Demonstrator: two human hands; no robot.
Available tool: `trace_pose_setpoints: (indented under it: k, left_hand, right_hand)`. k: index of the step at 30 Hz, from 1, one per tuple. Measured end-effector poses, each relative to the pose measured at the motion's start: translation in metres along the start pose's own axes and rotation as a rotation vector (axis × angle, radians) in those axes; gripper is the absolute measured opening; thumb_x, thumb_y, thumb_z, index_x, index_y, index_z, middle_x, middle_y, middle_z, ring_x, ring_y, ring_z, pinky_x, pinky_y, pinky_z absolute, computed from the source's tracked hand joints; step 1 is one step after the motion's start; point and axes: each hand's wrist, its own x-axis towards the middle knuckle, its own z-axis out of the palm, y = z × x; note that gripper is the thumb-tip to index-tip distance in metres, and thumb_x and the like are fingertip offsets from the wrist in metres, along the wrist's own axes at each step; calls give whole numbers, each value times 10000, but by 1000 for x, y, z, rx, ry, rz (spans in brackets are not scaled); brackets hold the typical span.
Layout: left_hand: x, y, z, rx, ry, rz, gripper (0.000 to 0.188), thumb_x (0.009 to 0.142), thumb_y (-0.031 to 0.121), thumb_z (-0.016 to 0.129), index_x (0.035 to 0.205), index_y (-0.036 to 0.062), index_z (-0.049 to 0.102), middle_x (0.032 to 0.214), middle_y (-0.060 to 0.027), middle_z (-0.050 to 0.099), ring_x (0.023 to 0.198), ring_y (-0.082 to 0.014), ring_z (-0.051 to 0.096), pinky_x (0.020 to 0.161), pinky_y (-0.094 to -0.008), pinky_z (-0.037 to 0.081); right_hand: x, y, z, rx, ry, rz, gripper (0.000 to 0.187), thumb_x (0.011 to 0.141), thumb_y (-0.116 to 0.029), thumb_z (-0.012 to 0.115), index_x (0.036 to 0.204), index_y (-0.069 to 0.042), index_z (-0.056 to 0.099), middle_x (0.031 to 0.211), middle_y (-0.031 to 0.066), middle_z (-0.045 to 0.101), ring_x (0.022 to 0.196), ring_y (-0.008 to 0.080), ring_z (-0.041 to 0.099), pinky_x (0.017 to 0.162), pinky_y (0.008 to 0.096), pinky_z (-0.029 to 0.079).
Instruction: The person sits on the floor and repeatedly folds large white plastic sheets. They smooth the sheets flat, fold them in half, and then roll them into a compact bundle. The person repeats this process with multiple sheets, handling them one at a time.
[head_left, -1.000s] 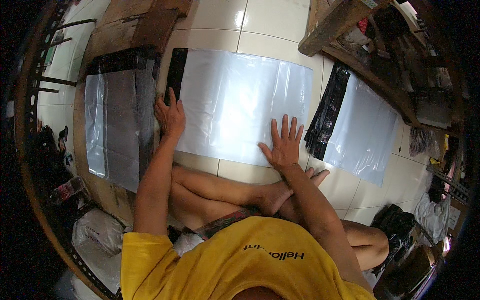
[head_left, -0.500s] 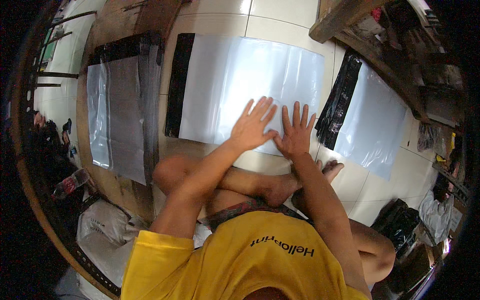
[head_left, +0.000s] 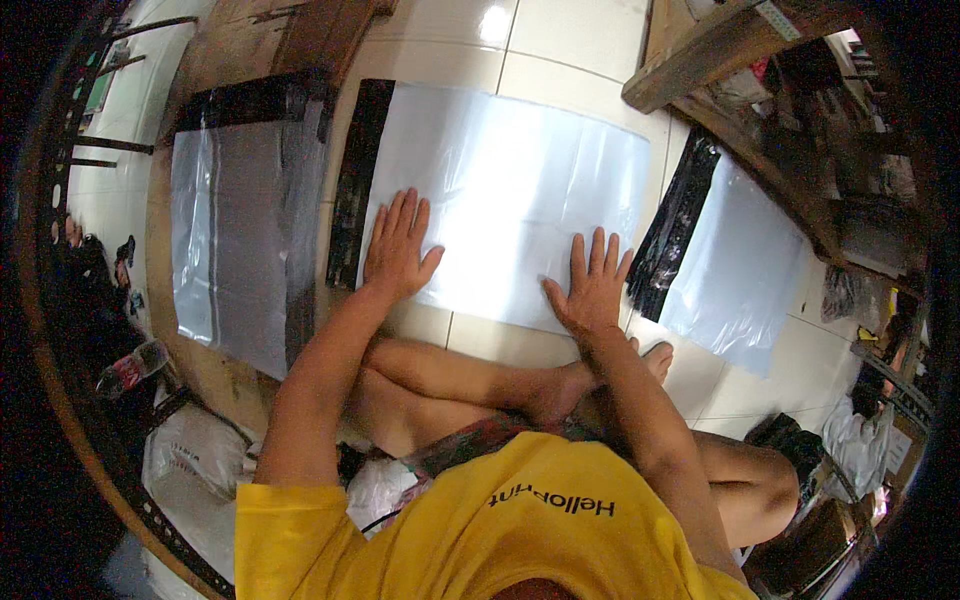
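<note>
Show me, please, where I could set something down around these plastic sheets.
Bare floor tiles show beyond the middle sheet, between the brown board and wooden beam. A smaller patch lies between the right-hand sheets, the leg and the black bag. It's crowded along the middle sheet's near edge, by the left hand and right hand.

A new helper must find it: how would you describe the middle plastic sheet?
Find the pale tiled floor beyond the crossed legs. On it lies a wide white plastic sheet with a black band along its left edge. Unlike the left sheet and right sheet, it has the left hand and right hand spread over it.
</note>
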Motion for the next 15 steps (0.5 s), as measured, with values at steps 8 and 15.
trace_pose_setpoints:
  k: [8,15]
  left_hand:
    - [4,2,-3,-20,-8,-1,823,916,390,621,1551,-28,305,1629,-266,252,1535,-410,184,1253,-556,112]
    - [16,14,-1,-145,134,-64,675,855,275,703,1396,-53,467,1504,-298,390,1403,-454,357,1185,-579,240]
  right_hand:
    - [143,45,-26,-66,261,-98,914,937,-573,591,1489,115,351,1583,331,285,1501,481,209,1231,583,150]
    - [151,56,-15,12,200,-133,940,917,-637,578,1514,56,361,1597,328,260,1504,490,195,1226,600,145]
